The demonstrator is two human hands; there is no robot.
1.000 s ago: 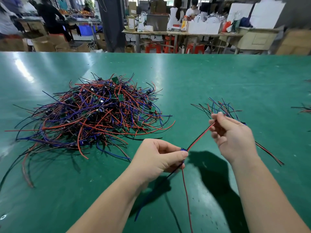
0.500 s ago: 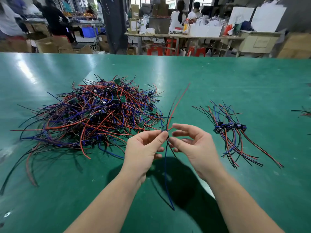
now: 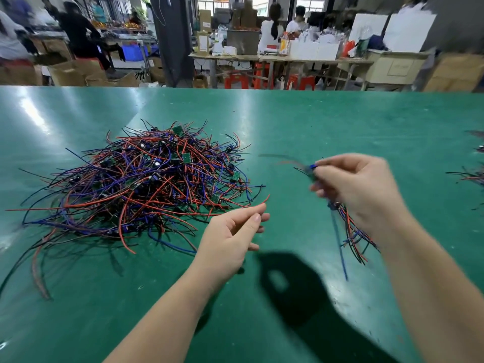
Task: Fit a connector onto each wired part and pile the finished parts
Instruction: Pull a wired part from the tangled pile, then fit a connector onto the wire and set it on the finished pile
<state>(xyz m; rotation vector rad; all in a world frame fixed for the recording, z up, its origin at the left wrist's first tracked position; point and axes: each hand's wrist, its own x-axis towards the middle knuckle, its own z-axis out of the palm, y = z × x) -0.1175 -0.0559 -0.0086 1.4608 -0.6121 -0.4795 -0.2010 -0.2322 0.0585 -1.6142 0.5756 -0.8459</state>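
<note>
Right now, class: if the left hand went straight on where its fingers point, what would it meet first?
Likely the loose red wire end just past the left hand's fingertips, at the edge of the tangled pile; the hand's height is unclear.

Worktop (image 3: 340, 121), green: 1.
Hands: 2, namely left hand (image 3: 230, 242) and right hand (image 3: 361, 189).
Large heap (image 3: 146, 184) of red, blue and black wired pieces: 1; contents too tangled to count.
Wired part (image 3: 311, 167), blurred, pinched in the right fingers: 1.
Small bundle (image 3: 351, 231) under the right hand: 1; pieces uncountable.
Wire scatter (image 3: 471, 176) at the right edge: 1, partly cut off.
</note>
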